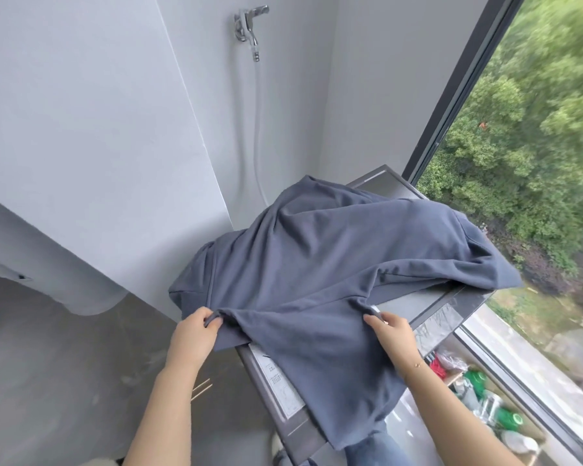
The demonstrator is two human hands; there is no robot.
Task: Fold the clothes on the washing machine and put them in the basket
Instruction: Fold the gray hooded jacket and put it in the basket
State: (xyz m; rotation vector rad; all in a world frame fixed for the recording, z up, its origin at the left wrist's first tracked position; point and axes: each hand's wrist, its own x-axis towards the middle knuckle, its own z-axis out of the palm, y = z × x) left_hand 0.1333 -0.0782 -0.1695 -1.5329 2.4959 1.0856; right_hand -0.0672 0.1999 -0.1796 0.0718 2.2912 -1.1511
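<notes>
Shirt (pixel 317 274) (blue-grey) in both hands

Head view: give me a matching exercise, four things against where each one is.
Things:
1. blue-grey shirt
2. faucet
3. left hand
4. green bottles

Places:
A. on the wall, hose hanging below
B. low by the window
C. spread over the washing machine
D. pinching the shirt's near left edge

Pairs: 1-C, 2-A, 3-D, 4-B

Pale grey walls (pixel 98 129) meet before me, a chrome tap (pixel 248 23) mounted high. Daylight enters through the window (pixel 519 163) on my right; the floor (pixel 64 364) is grey.
</notes>
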